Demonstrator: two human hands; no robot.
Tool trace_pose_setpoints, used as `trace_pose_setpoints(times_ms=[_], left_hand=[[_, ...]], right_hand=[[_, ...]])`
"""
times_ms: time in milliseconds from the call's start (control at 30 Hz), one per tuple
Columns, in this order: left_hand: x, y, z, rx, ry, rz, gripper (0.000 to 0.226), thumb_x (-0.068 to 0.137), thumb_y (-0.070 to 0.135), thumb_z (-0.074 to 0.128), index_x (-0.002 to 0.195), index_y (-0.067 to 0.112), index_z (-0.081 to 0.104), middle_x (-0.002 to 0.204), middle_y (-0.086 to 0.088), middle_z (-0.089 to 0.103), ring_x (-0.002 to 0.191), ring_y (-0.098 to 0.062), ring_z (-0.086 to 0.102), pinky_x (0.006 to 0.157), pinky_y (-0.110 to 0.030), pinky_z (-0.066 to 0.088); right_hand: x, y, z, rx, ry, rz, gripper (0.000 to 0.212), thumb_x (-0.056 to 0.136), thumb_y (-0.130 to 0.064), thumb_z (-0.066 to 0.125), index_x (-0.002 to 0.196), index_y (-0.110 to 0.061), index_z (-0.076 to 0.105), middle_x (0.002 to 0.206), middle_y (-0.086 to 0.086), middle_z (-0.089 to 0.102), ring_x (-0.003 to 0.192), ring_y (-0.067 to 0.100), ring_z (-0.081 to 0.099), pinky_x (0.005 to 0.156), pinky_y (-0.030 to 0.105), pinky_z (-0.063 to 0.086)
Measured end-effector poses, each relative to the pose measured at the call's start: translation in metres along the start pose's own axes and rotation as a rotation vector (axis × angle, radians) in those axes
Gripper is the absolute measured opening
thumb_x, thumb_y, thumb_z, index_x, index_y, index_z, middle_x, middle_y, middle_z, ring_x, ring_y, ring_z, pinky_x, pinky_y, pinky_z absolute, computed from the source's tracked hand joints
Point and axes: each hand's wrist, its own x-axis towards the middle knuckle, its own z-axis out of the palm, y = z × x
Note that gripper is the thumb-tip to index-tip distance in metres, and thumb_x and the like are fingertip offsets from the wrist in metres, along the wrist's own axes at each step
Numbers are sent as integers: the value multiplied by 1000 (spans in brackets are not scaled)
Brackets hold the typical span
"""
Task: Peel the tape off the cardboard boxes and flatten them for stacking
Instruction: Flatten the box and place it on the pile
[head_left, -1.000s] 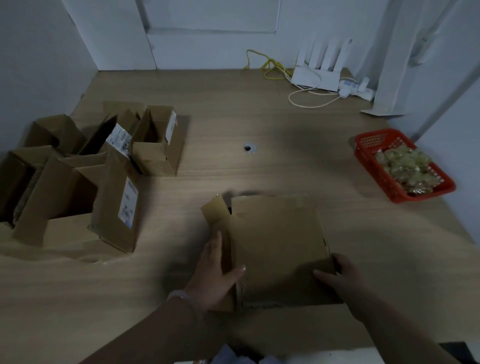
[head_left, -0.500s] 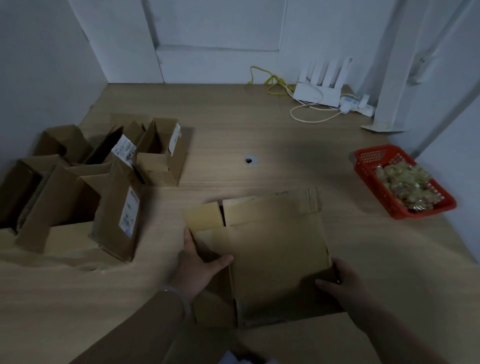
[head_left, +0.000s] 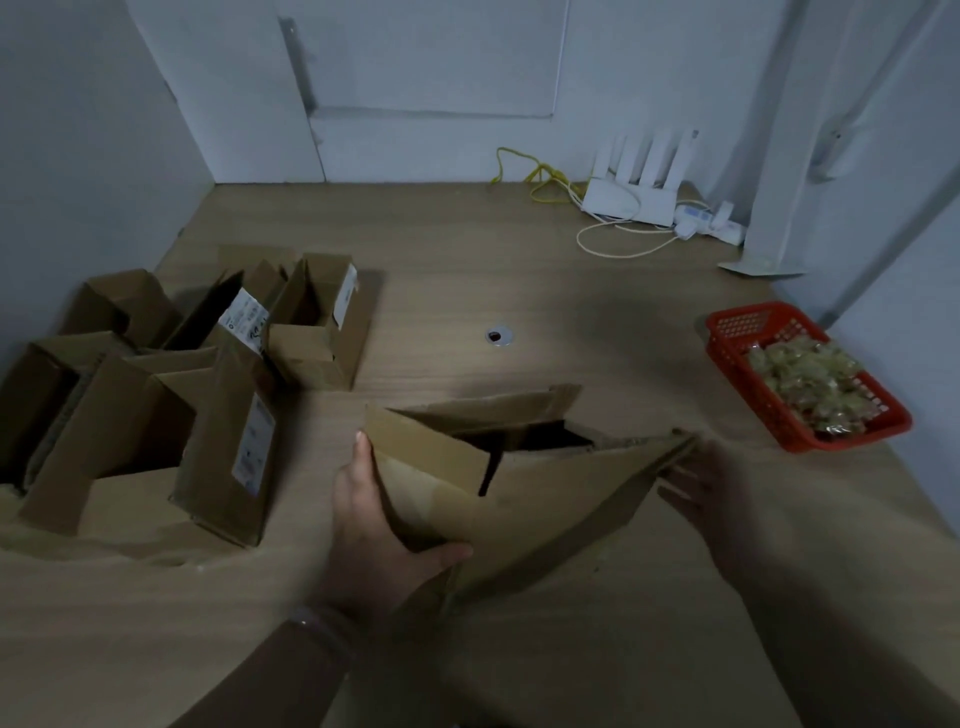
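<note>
Pale grey-white painted walls (head_left: 78, 130) enclose three sides; a recessed white panel (head_left: 441, 57) sits in the rear wall. Light wood-grain tabletop (head_left: 519, 270) has a round metal grommet (head_left: 498, 336) near centre. White router with upright antennas (head_left: 631, 200) and coiled yellow cable (head_left: 540, 179) lie against the rear wall. Lighting is dim.

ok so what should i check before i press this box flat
1. Left hand grips the box on its left side: ok.
2. Right hand at the right edge, grip blurred: cannot tell.
3. Box collapsed: not ok, its top gapes open.
4. Tape all off: cannot tell.
5. Other boxes and basket apart from it: ok.
</note>
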Motion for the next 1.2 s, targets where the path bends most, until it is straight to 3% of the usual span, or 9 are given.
trace_pose_setpoints(times_ms=[133, 300, 467, 600, 733, 800, 933, 1033, 1200], left_hand=[[-4, 12, -6, 21, -34, 50, 147, 33, 43, 94, 140, 27, -5, 144, -18, 28, 124, -6, 16, 105, -36, 23], [-7, 17, -7, -6, -77, 48, 142, 31, 60, 81, 137, 26, -8, 143, -20, 27, 125, -13, 20, 105, -35, 24], [-7, 15, -7, 11, -81, 59, 143, 35, 74, 78, 139, 25, -6, 141, -19, 27, 124, -13, 22, 103, -36, 26], [-9, 18, -6, -2, -78, 79, 132, 39, 74, 70, 139, 24, -1, 138, -21, 30, 124, -22, 29, 102, -41, 32], [-5, 17, -8, -2, -18, 5, 142, 35, 63, 86, 140, 28, -3, 142, -17, 27, 125, -13, 23, 103, -35, 27], [-2, 11, -7, 8, 46, -32, 144, 38, 45, 92, 144, 28, -2, 144, -12, 27, 128, -12, 24, 103, -34, 24], [6, -2, 2, 17, 135, -114, 138, 44, 43, 91, 149, 35, 2, 140, 0, 32, 128, -12, 29, 100, -33, 28], [11, -15, 15, -9, 115, -243, 133, 49, 47, 88, 148, 39, 0, 139, -2, 35, 126, -19, 36, 95, -32, 32], [5, -41, 44, 34, -133, -580, 128, 62, 52, 81, 146, 40, -14, 132, -9, 32, 121, -33, 42, 98, -40, 39]], right_hand=[[2, -57, 10, -414, -92, -190, 17, 87, -32, 66, 103, -27, 71, 104, -4, 72, 102, 16, 67, 87, 33, 50], [-8, -89, 39, -1489, -339, -140, 76, 59, -64, 74, 127, -37, 54, 106, -13, 64, 97, 8, 60, 87, 31, 51], [-5, -89, 50, -1683, -324, -160, 57, 71, -49, 71, 124, -33, 56, 118, -7, 64, 105, 15, 59, 91, 32, 50], [0, -84, 51, -1700, -295, -126, 40, 79, -40, 66, 117, -28, 62, 116, -3, 64, 107, 18, 58, 91, 32, 49], [8, -85, 46, -1604, -196, -223, 18, 84, -23, 56, 96, -18, 68, 78, 2, 63, 77, 20, 59, 59, 25, 41], [14, -87, 36, -1464, -195, -213, 13, 84, -20, 58, 90, -18, 70, 72, 4, 63, 70, 19, 59, 57, 28, 43], [16, -68, 22, -692, -29, -105, 19, 89, -38, 62, 81, -24, 73, 86, 6, 67, 80, 22, 63, 67, 37, 54], [6, -25, 14, -171, -39, 121, 31, 90, -49, 57, 100, -22, 69, 100, 6, 66, 91, 21, 63, 75, 36, 52], [-6, 69, -1, -637, -65, 121, 75, 71, -19, 84, 134, -10, 46, 122, 15, 60, 108, 29, 59, 95, 43, 49]])
